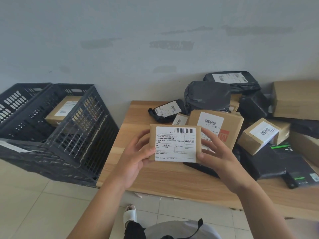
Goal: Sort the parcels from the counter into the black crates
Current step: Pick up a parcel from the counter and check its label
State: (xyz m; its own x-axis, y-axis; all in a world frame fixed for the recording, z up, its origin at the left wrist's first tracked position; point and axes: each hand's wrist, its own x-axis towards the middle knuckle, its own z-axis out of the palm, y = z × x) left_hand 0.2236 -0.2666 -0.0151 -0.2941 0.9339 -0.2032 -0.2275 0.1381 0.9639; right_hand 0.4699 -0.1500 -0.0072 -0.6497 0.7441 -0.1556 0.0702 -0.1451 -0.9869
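Both hands clasp a flat brown cardboard parcel with a white label (175,143)
Left hand (136,157) and right hand (218,155) pinch its opposite edges; black slatted plastic crate (72,135) sits left of them

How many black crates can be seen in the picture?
2. The nearer black crate stands left of the wooden counter and holds a labelled brown parcel. The second crate stands behind it at the far left, partly cut off. More could be out of view.

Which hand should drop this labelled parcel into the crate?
Probably the left hand: it already grips the brown parcel on the side facing the black crate; the right hand holds the far edge.
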